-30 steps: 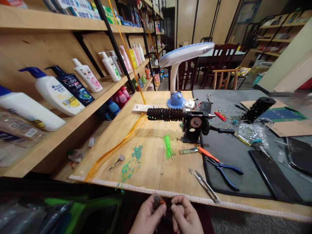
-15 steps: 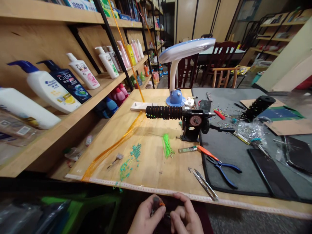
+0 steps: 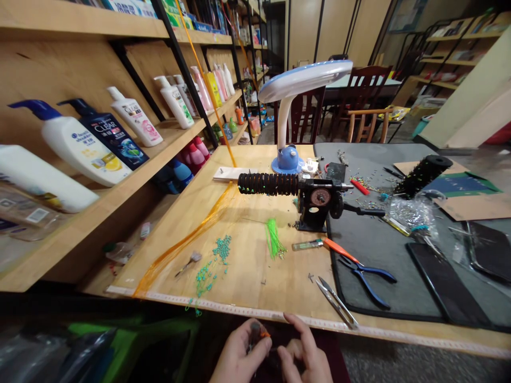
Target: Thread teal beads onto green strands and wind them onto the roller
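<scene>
Below the table's front edge, my left hand pinches a small dark piece with an orange bit between thumb and fingers. Close on its right is my right hand, index finger raised, thumb and other fingers curled together. Whatever they grip is too small and dark to make out. On the table above lie turquoise beads, some strung on green thread, and a bundle of bright green strands. Thread snips rest at the front edge, right of my hands.
A black winding machine with a wrapped roller stands mid-table, a blue-white lamp behind it. Orange threads run down the left side. Blue pliers and a phone-like black slab lie on the grey mat. Shelves of bottles flank the left.
My right hand has shifted very slightly, its fingers still curled. The left hand keeps its pinch, and the things on the table have not moved.
</scene>
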`<state>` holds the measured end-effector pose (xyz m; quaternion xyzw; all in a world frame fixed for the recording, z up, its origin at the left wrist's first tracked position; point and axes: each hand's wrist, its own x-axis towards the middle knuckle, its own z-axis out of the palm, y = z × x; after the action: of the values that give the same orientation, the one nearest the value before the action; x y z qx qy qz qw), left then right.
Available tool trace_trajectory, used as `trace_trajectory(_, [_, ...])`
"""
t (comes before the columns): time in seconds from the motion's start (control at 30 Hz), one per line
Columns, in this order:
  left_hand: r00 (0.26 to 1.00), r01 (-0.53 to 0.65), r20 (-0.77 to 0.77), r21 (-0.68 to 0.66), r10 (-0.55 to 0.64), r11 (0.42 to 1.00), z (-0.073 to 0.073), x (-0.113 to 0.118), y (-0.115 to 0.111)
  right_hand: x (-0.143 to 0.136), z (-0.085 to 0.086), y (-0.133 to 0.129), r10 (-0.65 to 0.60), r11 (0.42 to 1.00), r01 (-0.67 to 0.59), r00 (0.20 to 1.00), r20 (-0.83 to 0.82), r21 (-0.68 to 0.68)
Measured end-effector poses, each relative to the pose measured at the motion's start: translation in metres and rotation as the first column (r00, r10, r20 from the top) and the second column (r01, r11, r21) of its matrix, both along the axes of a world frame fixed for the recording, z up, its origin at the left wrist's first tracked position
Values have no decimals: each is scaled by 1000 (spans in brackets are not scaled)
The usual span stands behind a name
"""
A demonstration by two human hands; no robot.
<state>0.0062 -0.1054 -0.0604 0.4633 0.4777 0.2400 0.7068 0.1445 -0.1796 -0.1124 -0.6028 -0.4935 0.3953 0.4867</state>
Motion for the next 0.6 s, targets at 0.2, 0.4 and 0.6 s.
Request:
trace_trajectory(0.2, [999, 34, -5, 12, -34, 999, -3, -2, 2, 5, 8, 1, 78, 996, -80, 996, 53, 33])
trace_trajectory(0.4, [993, 86, -94, 97, -77, 992, -7, -4, 3, 5, 12, 3, 109, 989, -119, 987, 121, 85])
trace_trajectory(0.6, [968, 153, -233, 278, -88, 948, 1, -5, -2, 6, 18, 6, 129, 992, -129, 989, 72, -5])
